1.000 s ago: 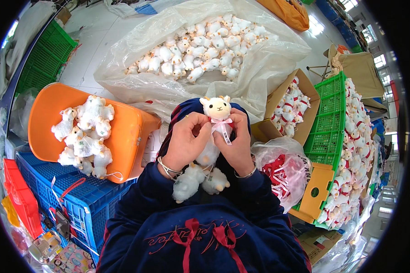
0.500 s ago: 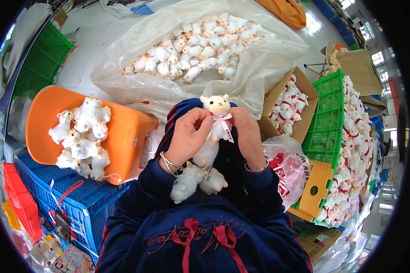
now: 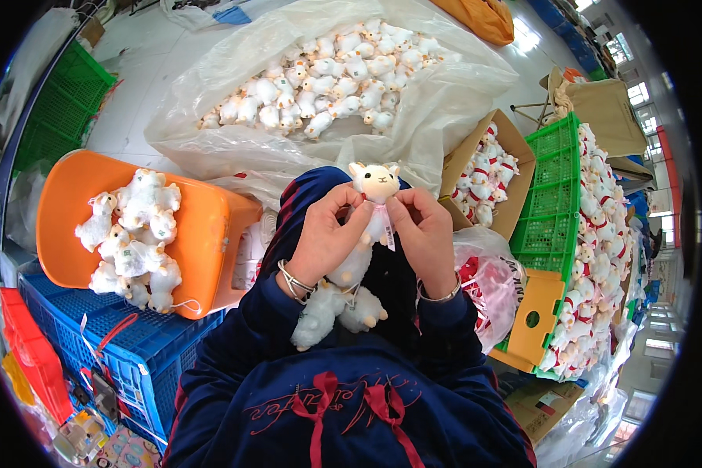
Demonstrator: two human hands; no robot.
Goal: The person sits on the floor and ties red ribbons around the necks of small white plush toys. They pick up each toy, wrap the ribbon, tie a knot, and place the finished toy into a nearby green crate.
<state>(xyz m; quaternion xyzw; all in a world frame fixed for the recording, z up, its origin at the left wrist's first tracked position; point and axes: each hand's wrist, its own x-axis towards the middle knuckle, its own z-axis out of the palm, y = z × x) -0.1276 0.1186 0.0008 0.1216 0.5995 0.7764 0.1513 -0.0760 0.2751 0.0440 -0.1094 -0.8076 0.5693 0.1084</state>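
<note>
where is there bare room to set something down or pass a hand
Bare floor shows between the left green crate and the plastic sheet; the orange plastic surface is bare left of its plush toys. Crowded: the toy-filled cardboard box and right green crate, and the lap, where the left hand and right hand hold a plush animal.
</note>
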